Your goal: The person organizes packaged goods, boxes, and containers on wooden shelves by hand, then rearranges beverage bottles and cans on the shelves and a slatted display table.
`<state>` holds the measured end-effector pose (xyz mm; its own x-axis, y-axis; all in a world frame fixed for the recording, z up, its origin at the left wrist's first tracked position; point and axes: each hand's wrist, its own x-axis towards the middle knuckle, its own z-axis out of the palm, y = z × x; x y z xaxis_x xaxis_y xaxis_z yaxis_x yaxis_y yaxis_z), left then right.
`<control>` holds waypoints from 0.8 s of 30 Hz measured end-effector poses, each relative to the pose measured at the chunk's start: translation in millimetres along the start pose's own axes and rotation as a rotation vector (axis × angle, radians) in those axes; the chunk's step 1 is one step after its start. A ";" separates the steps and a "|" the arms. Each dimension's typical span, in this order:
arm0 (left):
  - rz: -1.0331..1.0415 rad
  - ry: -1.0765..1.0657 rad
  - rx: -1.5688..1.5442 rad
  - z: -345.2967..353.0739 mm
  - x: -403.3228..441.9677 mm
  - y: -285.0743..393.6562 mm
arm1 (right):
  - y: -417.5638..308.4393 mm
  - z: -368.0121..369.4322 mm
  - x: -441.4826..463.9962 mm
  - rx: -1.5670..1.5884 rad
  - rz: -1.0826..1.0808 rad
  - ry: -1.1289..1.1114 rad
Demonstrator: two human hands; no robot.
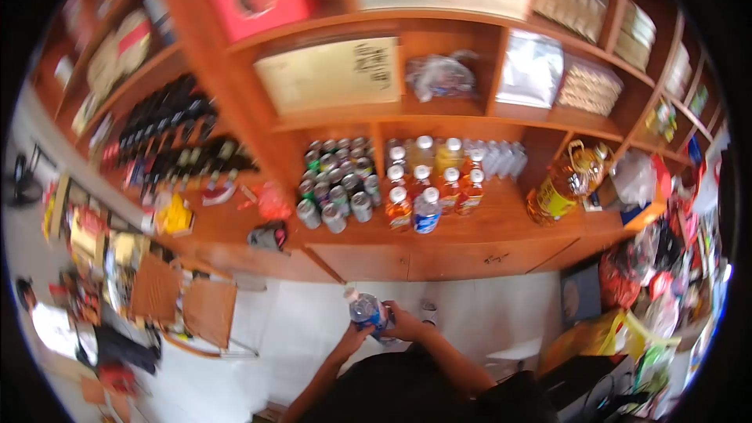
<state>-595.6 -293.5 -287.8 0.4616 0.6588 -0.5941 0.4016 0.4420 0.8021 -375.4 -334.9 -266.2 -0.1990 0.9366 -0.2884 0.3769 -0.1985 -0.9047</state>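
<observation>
Low in the head view, a clear plastic bottle with a blue label and a pale cap is held between both hands. My left hand is wrapped round its lower left side, and my right hand grips it from the right. Beyond the hands, on the wooden shelf, stand rows of bottles with orange drink and white caps. A blue-labelled bottle stands at their front edge. Several cans are grouped to the left of the bottles.
A large oil jug stands on the shelf's right. Boxes fill upper compartments. A brown chair is at the left on the pale floor, with a person beyond it. Bags are piled at the right.
</observation>
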 end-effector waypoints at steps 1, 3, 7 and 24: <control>-0.009 0.025 -0.050 13.2 19.5 18.7 | 6.1 -25.5 2.3 -0.017 -0.024 0.078; 0.000 0.019 -0.105 48.7 48.2 56.4 | 17.9 -67.5 -2.8 0.005 -0.043 0.234; 0.055 -0.113 -0.021 95.5 119.1 140.7 | 36.8 -156.6 -7.2 -0.040 -0.043 0.441; 0.357 -0.044 0.370 146.0 272.4 235.8 | 117.2 -274.9 127.1 0.024 -0.145 0.835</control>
<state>-259.7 -98.7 -269.3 0.6504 0.6997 -0.2957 0.4622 -0.0557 0.8850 -107.8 -159.7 -322.7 0.4929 0.8574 0.1482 0.3781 -0.0577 -0.9240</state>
